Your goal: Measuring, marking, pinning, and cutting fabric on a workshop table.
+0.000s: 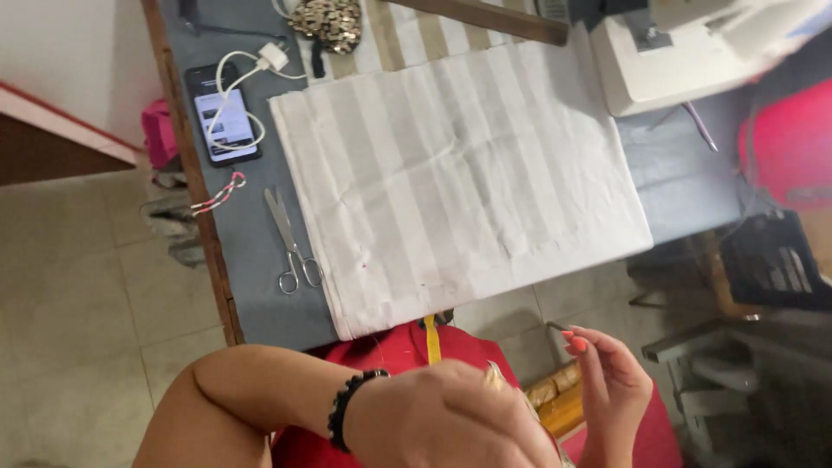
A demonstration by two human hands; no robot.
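My left hand [451, 420] is low in the frame over my red-clothed lap [394, 347], back turned up and fingers curled; anything in it is hidden. A black bead bracelet [347, 407] circles that wrist. My right hand [611, 390], with orange nails, is just to its right, fingertips pinched together and pointing left. A thin dark strand [555, 326] seems to run off those fingertips, too fine to identify. A yellow tape [430, 340] hangs down my front. Both hands are below the table edge, apart from the striped white and grey fabric [459, 182] spread flat on the grey table [251, 260].
Metal scissors [290, 244] lie left of the fabric. A phone [224, 114] with a white charging cable [260, 62] is at the far left. A white sewing machine [685, 52] stands far right, with a wooden ruler [485, 17] and a sequinned pouch [329, 19] at the back. Tiled floor lies left.
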